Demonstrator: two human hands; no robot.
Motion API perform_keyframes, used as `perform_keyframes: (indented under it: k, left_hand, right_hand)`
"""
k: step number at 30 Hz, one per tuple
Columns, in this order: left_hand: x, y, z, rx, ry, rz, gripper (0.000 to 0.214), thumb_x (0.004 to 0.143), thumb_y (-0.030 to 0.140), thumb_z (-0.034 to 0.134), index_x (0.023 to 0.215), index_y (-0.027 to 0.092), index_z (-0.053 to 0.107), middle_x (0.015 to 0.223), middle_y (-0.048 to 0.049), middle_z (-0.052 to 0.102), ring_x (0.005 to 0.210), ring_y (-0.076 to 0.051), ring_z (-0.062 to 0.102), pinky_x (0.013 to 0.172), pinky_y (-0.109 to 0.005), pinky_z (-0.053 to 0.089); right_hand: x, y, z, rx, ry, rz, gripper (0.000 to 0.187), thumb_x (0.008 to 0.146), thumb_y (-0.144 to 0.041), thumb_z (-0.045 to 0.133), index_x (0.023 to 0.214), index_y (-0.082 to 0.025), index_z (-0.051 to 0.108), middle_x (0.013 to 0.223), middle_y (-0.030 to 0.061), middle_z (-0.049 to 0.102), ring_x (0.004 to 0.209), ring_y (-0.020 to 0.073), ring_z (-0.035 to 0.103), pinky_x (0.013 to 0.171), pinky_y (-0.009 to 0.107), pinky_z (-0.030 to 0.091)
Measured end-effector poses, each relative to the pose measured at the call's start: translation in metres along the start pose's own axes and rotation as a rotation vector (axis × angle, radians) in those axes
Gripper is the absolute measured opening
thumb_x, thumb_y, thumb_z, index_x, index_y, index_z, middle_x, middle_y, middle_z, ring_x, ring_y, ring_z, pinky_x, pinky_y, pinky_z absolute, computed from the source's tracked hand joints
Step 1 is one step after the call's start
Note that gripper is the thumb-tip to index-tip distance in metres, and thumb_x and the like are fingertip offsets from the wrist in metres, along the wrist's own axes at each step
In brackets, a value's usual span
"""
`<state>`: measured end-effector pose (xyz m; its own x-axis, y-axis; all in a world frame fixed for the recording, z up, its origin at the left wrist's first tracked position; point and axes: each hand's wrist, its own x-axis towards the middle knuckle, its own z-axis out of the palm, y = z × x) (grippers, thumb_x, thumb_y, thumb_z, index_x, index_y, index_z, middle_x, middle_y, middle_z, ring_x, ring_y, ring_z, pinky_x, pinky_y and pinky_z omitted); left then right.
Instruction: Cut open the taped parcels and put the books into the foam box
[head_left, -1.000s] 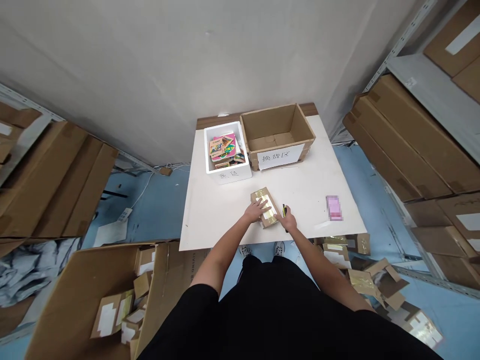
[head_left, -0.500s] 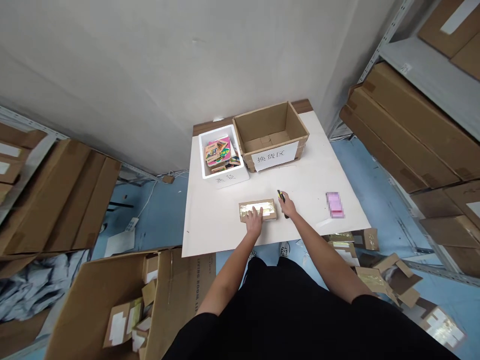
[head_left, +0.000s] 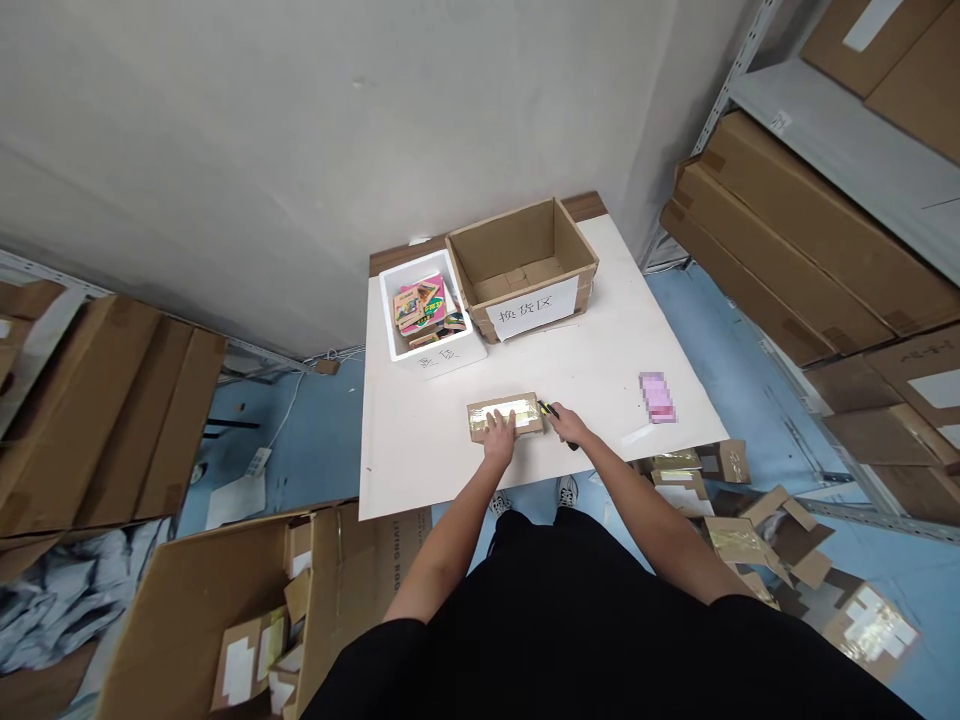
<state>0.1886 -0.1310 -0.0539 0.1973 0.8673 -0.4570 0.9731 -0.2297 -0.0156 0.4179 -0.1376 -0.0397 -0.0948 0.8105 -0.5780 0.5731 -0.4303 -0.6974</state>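
Observation:
A small taped cardboard parcel (head_left: pixel 517 412) lies flat on the white table (head_left: pixel 600 370), near its front edge. My left hand (head_left: pixel 499 438) presses down on the parcel's near side, fingers spread flat. My right hand (head_left: pixel 568 425) is closed round a black and yellow utility knife (head_left: pixel 547 409), whose tip touches the parcel's right end.
At the table's back stand a white foam box (head_left: pixel 427 320) with colourful packs and an open cardboard box (head_left: pixel 521 265) with a white label. A pink item (head_left: pixel 656 396) lies on the right. Big cartons and opened parcels crowd the blue floor; shelves of cartons stand right.
The parcel was turned from a slant to lie crosswise on the table. My right hand brought the knife from beside the parcel to its right end. The left hand stayed on the parcel.

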Motion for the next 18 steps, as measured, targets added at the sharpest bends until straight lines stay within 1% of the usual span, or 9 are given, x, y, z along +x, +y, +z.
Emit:
perform_keyframes:
  k: [4, 7, 10, 14, 18]
  left_hand:
    - [0.001, -0.001, 0.001, 0.011, -0.007, 0.013, 0.069, 0.107, 0.041, 0.048, 0.171, 0.027, 0.028, 0.175, -0.0205, 0.028, 0.162, -0.043, 0.02, 0.12, -0.062, 0.04]
    - [0.001, -0.001, 0.003, 0.008, 0.0, 0.016, 0.069, 0.107, 0.041, 0.049, 0.171, 0.026, 0.029, 0.174, -0.0212, 0.029, 0.162, -0.044, 0.021, 0.12, -0.062, 0.04]
    - [0.002, -0.002, 0.005, 0.015, 0.013, 0.014, 0.068, 0.107, 0.041, 0.049, 0.171, 0.027, 0.03, 0.174, -0.0212, 0.031, 0.161, -0.044, 0.023, 0.12, -0.063, 0.04]
    - [0.003, -0.004, 0.008, 0.021, 0.026, 0.02, 0.069, 0.107, 0.041, 0.05, 0.171, 0.027, 0.03, 0.173, -0.0208, 0.032, 0.161, -0.044, 0.024, 0.119, -0.062, 0.042]
    - [0.004, -0.005, 0.011, 0.034, 0.035, 0.023, 0.068, 0.107, 0.041, 0.049, 0.171, 0.029, 0.029, 0.173, -0.0191, 0.033, 0.161, -0.043, 0.025, 0.119, -0.063, 0.042]
  right_hand:
    - [0.0, 0.002, 0.004, 0.032, 0.015, -0.003, 0.022, 0.112, -0.035, 0.044, 0.129, -0.024, 0.053, 0.066, -0.0068, 0.063, 0.049, 0.0133, 0.062, 0.059, 0.02, 0.045]
    - [-0.001, -0.004, 0.007, 0.025, 0.024, 0.007, 0.024, 0.112, -0.035, 0.043, 0.131, -0.023, 0.052, 0.069, -0.005, 0.066, 0.049, 0.0141, 0.061, 0.059, 0.022, 0.045]
    - [-0.002, -0.012, 0.009, -0.051, 0.044, 0.012, 0.027, 0.113, -0.035, 0.043, 0.134, -0.022, 0.053, 0.079, -0.001, 0.072, 0.052, 0.0143, 0.061, 0.061, 0.023, 0.044]
    - [-0.007, -0.018, 0.009, -0.146, 0.083, 0.02, 0.03, 0.113, -0.037, 0.042, 0.136, -0.021, 0.053, 0.091, 0.0048, 0.076, 0.061, 0.0161, 0.065, 0.064, 0.024, 0.043]
    - [-0.011, -0.019, 0.009, -0.158, 0.077, 0.038, 0.031, 0.114, -0.037, 0.04, 0.139, -0.021, 0.052, 0.098, 0.0067, 0.077, 0.064, 0.017, 0.067, 0.065, 0.024, 0.043]
